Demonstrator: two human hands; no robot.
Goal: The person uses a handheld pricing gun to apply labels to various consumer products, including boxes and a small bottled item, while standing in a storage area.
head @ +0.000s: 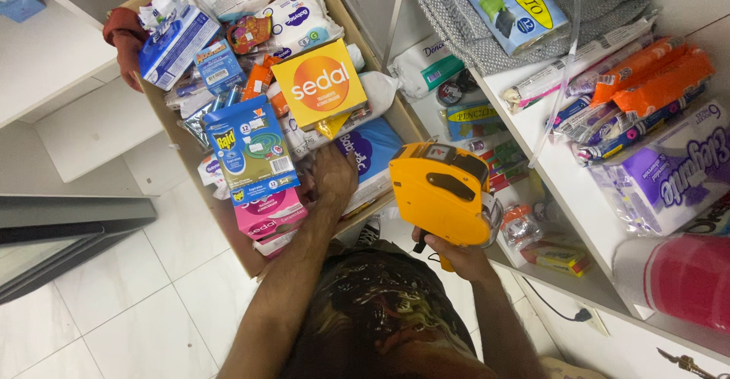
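Observation:
My right hand (458, 256) grips the handle of a yellow price-label gun (441, 191), held up between a cardboard box and white shelves. My left hand (332, 179) reaches into the cardboard box (163, 117), fingers down among the packages; what it touches is hidden. Next to it lie a blue and green flat box (249, 145), a pink box (270, 218), a yellow and orange square box (319, 82) and a blue and white soft pack (370, 151).
White shelves (566, 177) on the right carry orange packs (658, 75), a purple and white paper-roll pack (677, 174), a pink cylinder (684, 276) and a grey cloth (487, 37). White tiled floor (114, 295) lies below left, with a white cabinet (53, 52).

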